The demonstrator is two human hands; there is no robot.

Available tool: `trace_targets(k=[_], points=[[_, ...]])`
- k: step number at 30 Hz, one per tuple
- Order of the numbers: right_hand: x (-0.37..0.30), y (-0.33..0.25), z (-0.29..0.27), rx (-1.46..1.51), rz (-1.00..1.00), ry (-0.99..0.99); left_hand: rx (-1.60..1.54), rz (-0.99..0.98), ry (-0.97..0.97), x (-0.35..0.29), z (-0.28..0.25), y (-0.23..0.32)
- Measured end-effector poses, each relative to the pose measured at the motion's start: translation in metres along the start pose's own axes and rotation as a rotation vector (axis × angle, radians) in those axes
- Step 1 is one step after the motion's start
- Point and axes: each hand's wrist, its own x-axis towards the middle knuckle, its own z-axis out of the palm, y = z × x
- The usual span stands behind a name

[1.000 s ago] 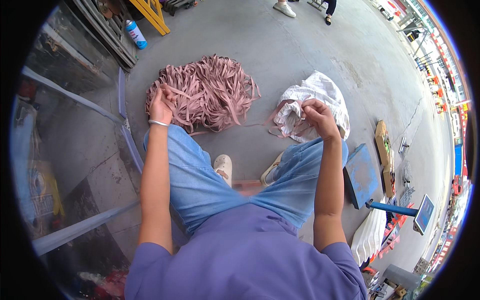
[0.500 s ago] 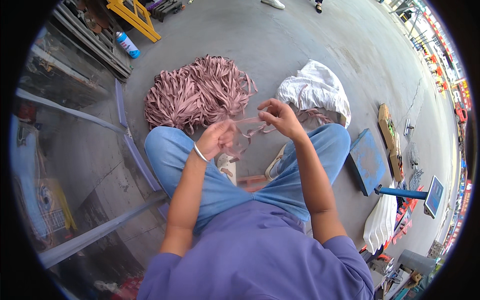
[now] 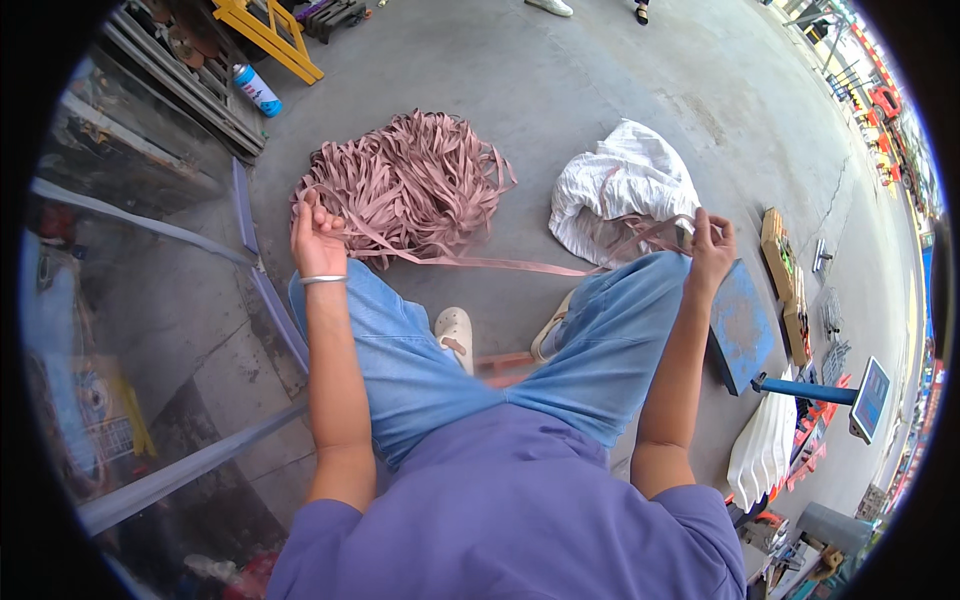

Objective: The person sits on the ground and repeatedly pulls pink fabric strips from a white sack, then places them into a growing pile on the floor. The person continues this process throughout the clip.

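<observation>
A long flat dusty-pink strap [image 3: 500,263] sags across the gap between my knees, running between my two hands. My left hand [image 3: 319,238], with a silver bangle at the wrist, is raised at the left edge of the strap heap with its fingers curled on the strap. My right hand [image 3: 712,243] pinches the strap beyond my right knee, thumb against fingertips. A big tangled heap of the same pink straps [image 3: 410,180] lies on the floor ahead of my left knee. Ahead of the right knee sits a crumpled white woven sack [image 3: 625,180], with pink strap in its mouth.
A blue metal scale platform [image 3: 742,325] with a screen [image 3: 870,398] on a post stands at my right, beside wooden pieces [image 3: 785,285]. Left are a glass panel, a spray can [image 3: 257,91] and a yellow stand [image 3: 268,38]. Another person's shoes [image 3: 550,7] show at the top.
My hands were close together in the middle, handling strap ends. They have moved wide apart, left hand to the left, right hand to the right, and the strap now spans between them.
</observation>
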Motion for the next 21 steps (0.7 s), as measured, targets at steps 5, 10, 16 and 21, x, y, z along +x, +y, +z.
trace_targets(k=[5,10,16,21], points=[[-0.13,-0.018,0.118,-0.52,-0.354,-1.24,0.208,-0.35,-0.28,-0.05,0.039,-0.075],[-0.119,-0.031,0.157,-0.505,-0.483,-0.963,0.22,-0.807,-0.473,-0.095,0.057,-0.079],[-0.029,0.037,0.081,-0.573,-0.158,-0.81,-0.22,-0.569,-0.285,-0.05,0.011,-0.023],[0.072,0.055,-0.038,-0.4,-0.061,-0.322,-0.545,0.068,-0.127,0.009,-0.068,0.066]])
